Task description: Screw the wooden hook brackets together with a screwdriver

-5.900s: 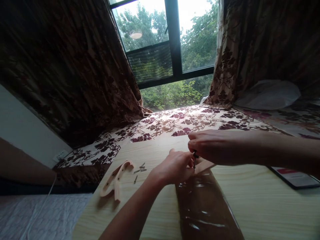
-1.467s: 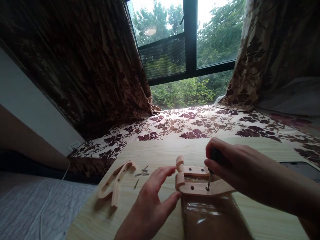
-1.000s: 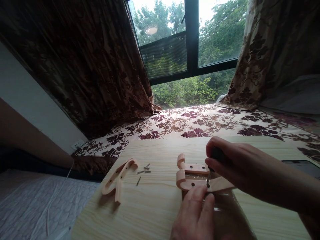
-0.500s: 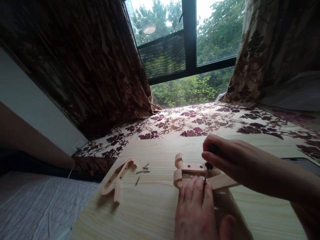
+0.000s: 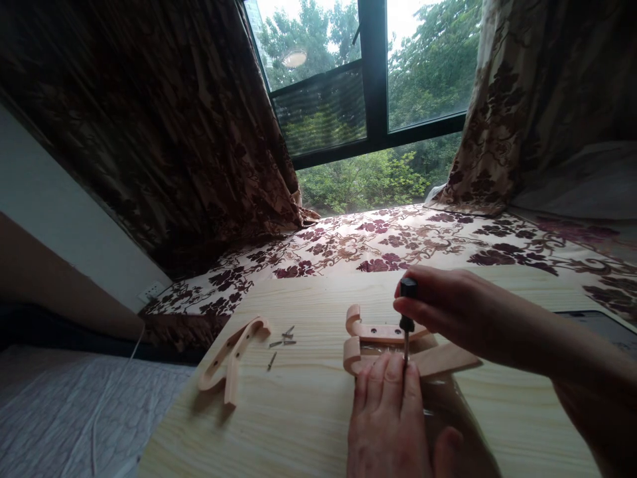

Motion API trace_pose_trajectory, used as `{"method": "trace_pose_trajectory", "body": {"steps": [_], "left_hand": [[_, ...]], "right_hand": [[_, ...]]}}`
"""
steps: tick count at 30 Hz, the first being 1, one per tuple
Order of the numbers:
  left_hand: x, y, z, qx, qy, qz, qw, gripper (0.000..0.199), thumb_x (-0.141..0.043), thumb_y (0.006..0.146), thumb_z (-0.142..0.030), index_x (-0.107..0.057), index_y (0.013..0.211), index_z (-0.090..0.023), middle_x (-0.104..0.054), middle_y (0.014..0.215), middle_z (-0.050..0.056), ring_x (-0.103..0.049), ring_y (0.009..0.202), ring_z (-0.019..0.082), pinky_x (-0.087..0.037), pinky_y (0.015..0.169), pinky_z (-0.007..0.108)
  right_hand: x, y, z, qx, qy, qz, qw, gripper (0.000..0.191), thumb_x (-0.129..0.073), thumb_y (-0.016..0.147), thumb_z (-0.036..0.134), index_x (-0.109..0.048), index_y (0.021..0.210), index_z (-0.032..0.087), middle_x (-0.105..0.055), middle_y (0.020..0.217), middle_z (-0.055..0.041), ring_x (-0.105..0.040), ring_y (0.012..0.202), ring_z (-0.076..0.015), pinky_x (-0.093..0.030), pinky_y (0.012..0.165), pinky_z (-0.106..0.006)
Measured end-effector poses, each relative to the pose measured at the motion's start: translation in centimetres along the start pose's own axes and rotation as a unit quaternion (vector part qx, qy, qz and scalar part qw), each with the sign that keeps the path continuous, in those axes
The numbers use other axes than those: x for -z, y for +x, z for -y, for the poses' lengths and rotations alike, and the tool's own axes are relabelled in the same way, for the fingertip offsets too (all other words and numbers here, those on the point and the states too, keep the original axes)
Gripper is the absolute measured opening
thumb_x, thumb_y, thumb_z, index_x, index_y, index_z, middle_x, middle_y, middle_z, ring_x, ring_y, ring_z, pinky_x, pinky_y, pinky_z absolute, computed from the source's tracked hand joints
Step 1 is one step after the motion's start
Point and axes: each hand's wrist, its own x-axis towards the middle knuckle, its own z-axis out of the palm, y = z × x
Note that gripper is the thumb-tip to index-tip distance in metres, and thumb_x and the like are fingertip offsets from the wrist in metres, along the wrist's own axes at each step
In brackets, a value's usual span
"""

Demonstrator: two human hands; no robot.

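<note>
My right hand [image 5: 438, 302] grips the black handle of a screwdriver [image 5: 407, 312], whose shaft points down beside my left fingers. My left hand [image 5: 391, 418] lies flat, fingers stretched, pressing on a curved wooden piece [image 5: 352, 355]; the screwdriver's tip is hidden behind the fingers. Behind it lies a second curved wooden piece [image 5: 381, 332] with two dark holes showing. A flat wooden strip [image 5: 448, 360] sticks out to the right of my left hand. Beneath my left hand and these pieces is a brownish item in clear plastic [image 5: 455, 418].
Two more curved wooden pieces [image 5: 231, 365] lie at the left of the pale wooden board [image 5: 293, 425], with several screws [image 5: 284, 338] beside them. A dark flat device [image 5: 597, 325] sits at the right edge. Floral cloth [image 5: 348, 245] and a window are beyond.
My right hand has shifted slightly left and the screwdriver stands more upright, with more of its handle showing. My left hand stays in place; the view has moved slightly.
</note>
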Motion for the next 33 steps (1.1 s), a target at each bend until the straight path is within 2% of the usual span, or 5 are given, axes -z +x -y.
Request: {"method": "trace_pose_trajectory", "body": {"steps": [6,13,20,27,33], "left_hand": [[0.04,-0.04,-0.05,-0.003,0.007,0.010,1.000,0.053,-0.025,0.096,-0.046,-0.067,0.106,-0.015,-0.070,0.112,0.006,-0.065,0.103,0.023,-0.053,0.084,0.039],[0.15,-0.22,-0.12,0.010,0.009,0.021,1.000,0.052,-0.025,0.096,-0.046,-0.066,0.108,-0.015,-0.068,0.116,0.006,-0.062,0.107,0.023,-0.051,0.086,0.038],[0.45,-0.07,-0.18,0.000,0.010,0.025,1.000,0.051,-0.026,0.096,-0.044,-0.066,0.109,-0.015,-0.068,0.116,0.005,-0.062,0.108,0.022,-0.052,0.086,0.038],[0.42,-0.27,-0.30,0.012,0.000,0.031,0.999,0.052,-0.026,0.096,-0.045,-0.065,0.110,-0.014,-0.067,0.118,0.007,-0.061,0.109,0.023,-0.052,0.088,0.039],[0.41,0.04,-0.24,0.005,0.003,0.033,0.999,0.051,-0.027,0.096,-0.045,-0.065,0.111,-0.014,-0.067,0.118,0.006,-0.061,0.109,0.023,-0.052,0.087,0.039]], "right_hand": [[0.29,-0.38,0.05,0.003,0.038,0.002,0.999,0.006,-0.057,0.087,0.027,-0.053,0.091,0.025,-0.051,0.065,0.0066,-0.043,0.055,-0.0100,-0.034,0.049,-0.021],[0.38,-0.20,0.37,-0.004,-0.013,-0.022,1.000,0.022,-0.056,0.086,0.033,-0.046,0.071,0.021,-0.049,0.060,0.0042,-0.038,0.052,-0.0103,-0.031,0.046,-0.023],[0.72,-0.43,0.52,0.016,0.033,-0.024,0.999,0.007,-0.059,0.084,0.023,-0.058,0.091,0.024,-0.051,0.060,0.0077,-0.042,0.050,-0.0081,-0.035,0.046,-0.018],[0.46,-0.11,0.42,-0.007,-0.020,-0.045,0.999,0.020,-0.056,0.087,0.036,-0.054,0.074,0.021,-0.051,0.057,0.0050,-0.039,0.049,-0.0094,-0.031,0.045,-0.022],[0.61,-0.30,0.42,0.016,0.010,-0.038,0.999,0.010,-0.058,0.086,0.028,-0.060,0.094,0.023,-0.060,0.068,0.0053,-0.048,0.055,-0.0091,-0.037,0.050,-0.021]]}}
